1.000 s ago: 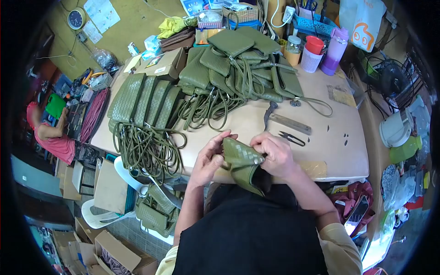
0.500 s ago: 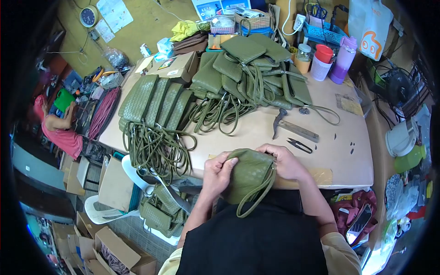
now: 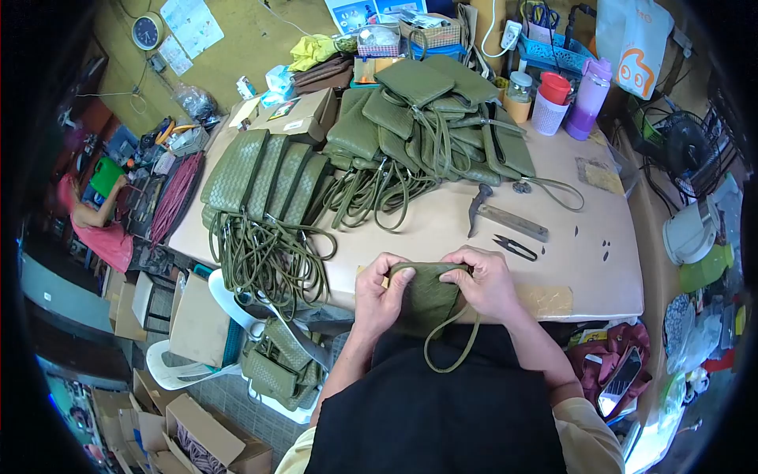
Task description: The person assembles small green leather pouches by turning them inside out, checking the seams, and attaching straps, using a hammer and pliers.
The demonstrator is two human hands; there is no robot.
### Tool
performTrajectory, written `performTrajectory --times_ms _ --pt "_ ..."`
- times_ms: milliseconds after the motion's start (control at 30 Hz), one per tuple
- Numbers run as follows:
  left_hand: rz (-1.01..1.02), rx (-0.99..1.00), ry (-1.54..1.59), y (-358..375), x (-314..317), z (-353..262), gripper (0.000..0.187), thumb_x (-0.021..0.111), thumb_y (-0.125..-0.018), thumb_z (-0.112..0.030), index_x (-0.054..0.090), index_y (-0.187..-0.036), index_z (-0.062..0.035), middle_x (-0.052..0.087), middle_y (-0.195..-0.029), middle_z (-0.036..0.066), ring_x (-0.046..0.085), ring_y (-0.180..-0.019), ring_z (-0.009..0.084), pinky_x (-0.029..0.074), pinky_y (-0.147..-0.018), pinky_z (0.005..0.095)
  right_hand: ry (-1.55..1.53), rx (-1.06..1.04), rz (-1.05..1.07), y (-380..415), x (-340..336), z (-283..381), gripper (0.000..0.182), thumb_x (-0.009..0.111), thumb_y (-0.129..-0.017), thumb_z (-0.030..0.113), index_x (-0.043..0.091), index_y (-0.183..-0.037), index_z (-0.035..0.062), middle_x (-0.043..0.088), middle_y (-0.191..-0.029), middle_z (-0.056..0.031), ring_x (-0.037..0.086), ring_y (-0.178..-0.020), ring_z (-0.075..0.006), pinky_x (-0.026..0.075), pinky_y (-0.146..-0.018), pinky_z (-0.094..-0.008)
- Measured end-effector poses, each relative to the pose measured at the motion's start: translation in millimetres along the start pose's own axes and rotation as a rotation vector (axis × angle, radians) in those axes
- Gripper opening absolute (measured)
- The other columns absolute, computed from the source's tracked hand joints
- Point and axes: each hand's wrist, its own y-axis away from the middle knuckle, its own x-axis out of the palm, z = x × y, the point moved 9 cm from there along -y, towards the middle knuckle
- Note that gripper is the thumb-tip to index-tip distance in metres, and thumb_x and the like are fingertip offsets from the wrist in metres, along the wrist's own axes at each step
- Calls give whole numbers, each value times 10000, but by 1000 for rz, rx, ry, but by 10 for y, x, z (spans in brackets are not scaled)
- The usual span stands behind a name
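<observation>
A green woven pouch [image 3: 429, 299] is held up at the table's front edge, its strap hanging in a loop below. My left hand [image 3: 382, 294] pinches the pouch's upper left corner, thumb in front. At the upper right corner, my right hand [image 3: 483, 283] grips it the same way. Beyond my hands lie black thread snips [image 3: 515, 248], a flat wooden-looking bar [image 3: 515, 223] and a dark-headed hammer [image 3: 477, 210]. A row of green pouches [image 3: 264, 174] with tangled straps sits to the left, and a larger pile of them [image 3: 426, 118] lies further back.
Bottles and a red-lidded cup [image 3: 549, 110] stand at the table's back right. An open cardboard box [image 3: 304, 114] is at the back left. More pouches rest on a white chair [image 3: 276, 367] below. A person in pink [image 3: 99, 225] is at far left.
The pouch's top edge has turned level between my hands, and its body now hangs lower and narrower. My right hand's thumb has come to the front. The person in pink has shifted an arm.
</observation>
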Motion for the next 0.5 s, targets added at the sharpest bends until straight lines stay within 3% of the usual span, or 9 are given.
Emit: performTrajectory --times_ms 33,167,233,300,333,367,433,467,500 --pt "42 -102 106 22 7 116 184 571 -953 -125 532 -815 -10 501 -647 -28 423 -607 65 374 -555 229 3 4 -2 5 11 51 69 671 -829 37 686 -888 5 661 -754 -114 607 -672 -104 482 -624 -273" --pt "-101 -64 26 38 -87 130 322 521 -993 -222 457 -734 -42 385 -621 -62 324 -593 46 306 -530 234 21 41 56 -24 71 72 127 672 -859 123 659 -852 -3 631 -672 -74 517 -552 -103 412 -525 -280" --pt "-98 -57 53 50 -101 144 327 494 -1003 -233 477 -739 -41 442 -674 -44 361 -627 42 331 -565 221 -195 148 108 -34 137 -94 119 697 -848 109 648 -870 3 605 -654 -21 499 -535 -75 409 -509 -258" --pt "-205 -78 321 38 -172 161 315 474 -1010 -235 525 -782 -23 517 -783 -6 427 -715 45 369 -633 197 -252 156 79 -17 7 -82 104 699 -846 88 645 -878 6 591 -649 1 498 -544 -60 408 -509 -241" --pt "-130 -117 204 10 -190 194 235 486 -994 -192 583 -856 -28 578 -927 29 521 -818 93 424 -780 249 -309 166 47 -10 -66 -60 95 702 -843 67 641 -886 8 576 -644 22 498 -553 -46 406 -509 -224" --pt "-127 -117 206 -27 -219 161 235 486 -994 -192 583 -856 -28 578 -927 29 521 -818 93 424 -780 249 -306 167 43 1 -96 12 95 702 -843 67 641 -886 8 576 -644 22 498 -553 -46 406 -509 -224" --pt "137 342 -509 -89 57 -415 142 587 -909 -139 618 -975 -17 616 -1006 75 580 -856 200 433 -862 331 -297 265 148 60 -12 84 93 693 -838 13 637 -912 2 577 -663 20 508 -582 -32 411 -526 -202" --pt "217 385 -525 -93 138 -563 229 657 -806 -89 631 -1026 -29 632 -1016 95 592 -862 278 420 -899 387 -273 247 168 62 28 82 77 666 -871 44 630 -916 -8 615 -709 -2 535 -581 -44 433 -529 -208" --pt "213 377 -528 -121 95 -550 229 657 -806 -89 631 -1026 -29 632 -1016 95 592 -862 278 420 -899 387 -275 252 176 63 40 88 77 666 -871 44 630 -916 -8 615 -709 -2 535 -581 -44 433 -529 -208"
